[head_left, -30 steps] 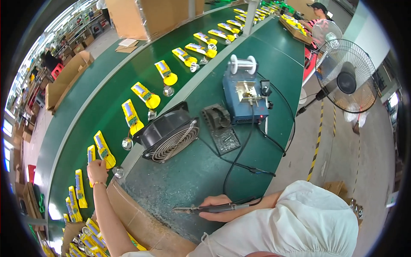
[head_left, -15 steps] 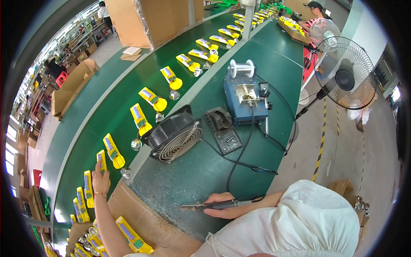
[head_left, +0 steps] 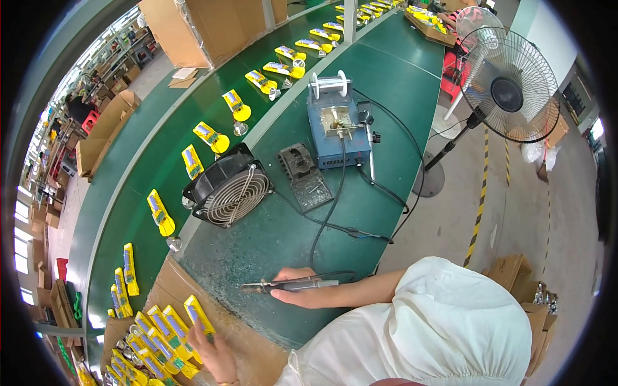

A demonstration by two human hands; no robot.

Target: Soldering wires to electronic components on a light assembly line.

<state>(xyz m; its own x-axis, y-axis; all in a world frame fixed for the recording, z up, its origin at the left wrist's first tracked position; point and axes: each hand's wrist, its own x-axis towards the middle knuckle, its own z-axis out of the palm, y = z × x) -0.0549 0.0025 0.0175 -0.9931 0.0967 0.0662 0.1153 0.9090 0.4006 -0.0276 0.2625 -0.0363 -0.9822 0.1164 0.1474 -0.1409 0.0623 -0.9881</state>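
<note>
My right hand (head_left: pixel 304 294) is closed around the grip of a soldering iron (head_left: pixel 283 285), held level just above the green worktable (head_left: pixel 270 238) with its tip pointing left. My left hand (head_left: pixel 215 354) is down at the lower left and pinches the near end of a yellow handheld unit (head_left: pixel 197 314). That unit lies beside a row of like yellow units (head_left: pixel 158 334) in a cardboard tray (head_left: pixel 168 283). The iron's black cable (head_left: pixel 322 225) runs up to a blue soldering station (head_left: pixel 338 132).
A black extractor fan (head_left: pixel 230 190) stands at the table's left edge, with a grey iron stand (head_left: pixel 306 172) beside it. Several yellow units (head_left: pixel 159 212) ride the green conveyor belt (head_left: pixel 122 186) on the left. A pedestal fan (head_left: pixel 508 90) stands on the floor at right, cardboard boxes (head_left: pixel 515 273) below it.
My left hand has drawn back from the conveyor belt to the cardboard tray near me. My right hand still holds the soldering iron over the same part of the table.
</note>
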